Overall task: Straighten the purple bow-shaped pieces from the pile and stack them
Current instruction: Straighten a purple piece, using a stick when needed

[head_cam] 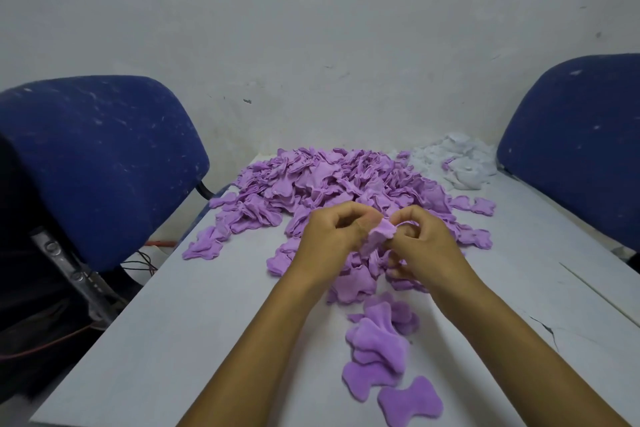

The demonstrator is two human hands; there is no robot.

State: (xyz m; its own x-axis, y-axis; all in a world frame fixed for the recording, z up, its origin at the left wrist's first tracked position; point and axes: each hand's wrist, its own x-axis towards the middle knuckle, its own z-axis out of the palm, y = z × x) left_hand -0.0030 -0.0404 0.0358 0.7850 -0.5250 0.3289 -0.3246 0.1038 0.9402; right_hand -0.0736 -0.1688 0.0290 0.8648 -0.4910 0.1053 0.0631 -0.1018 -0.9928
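1. The left hand [327, 236] and right hand [424, 241] meet above the worktop [180, 322], both with fingers curled, pinching one crumpled purple bow-shaped piece [379, 236] between them; the piece hangs down from the fingertips, clear of the surface.
2. Both forearms enter from the near edge and converge toward the held piece, backs of the hands facing the camera. The fingertips are largely hidden behind the knuckles and the fabric.
3. Directly beneath and just beyond the hands lie loose purple pieces, partly hidden by the wrists.
4. Nearer than the hands, between the two forearms, sits a small stack [375, 340] of flattened purple pieces, overlapping and somewhat fanned rather than squared. One single flat piece [410, 404] lies just nearer than the stack, beside the right forearm.
5. Beyond the hands spreads the large pile [329, 180] of purple pieces, reaching to the far edge of the worktop. Stray pieces trail off to the left and right of the hands.
6. Beyond and to the right of the right hand, touching the pile's far corner, is a heap of white fabric pieces [457, 163].
7. A blue chair back [104, 163] stands left of the left hand, beside the worktop; a second blue chair back [581, 142] stands right of the right hand.
8. A pale wall [311, 28] rises behind the pile.
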